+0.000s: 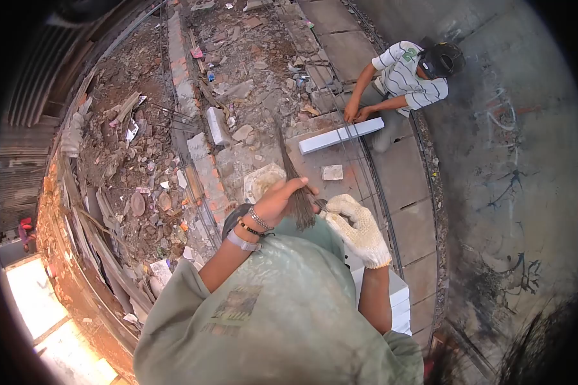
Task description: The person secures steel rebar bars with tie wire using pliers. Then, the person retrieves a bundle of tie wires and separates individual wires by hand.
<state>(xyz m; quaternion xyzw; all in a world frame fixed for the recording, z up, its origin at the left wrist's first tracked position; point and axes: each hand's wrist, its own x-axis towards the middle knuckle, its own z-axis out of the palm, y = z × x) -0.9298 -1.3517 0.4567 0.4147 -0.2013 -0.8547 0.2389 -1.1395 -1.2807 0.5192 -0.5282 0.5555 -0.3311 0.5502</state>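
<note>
A bundle of thin, dark tie wire (294, 192) is gripped in my bare left hand (277, 202), which wears bracelets and a watch. The strands taper upward and fan out below the fingers. Close on the right is my right hand (359, 232) in a cream knitted glove. Its thumb and forefinger are pinched together beside the bundle's lower end. A small dark piece shows at those fingertips, too small to name. Both hands are in front of my green shirt (282, 301).
Across from me a crouching person (408, 83) has both hands at a long white block (340, 135) beside steel bars. More white blocks (399, 305) are stacked by my right side. Rubble (131, 173) covers the left ground. A concrete wall (507, 173) stands at right.
</note>
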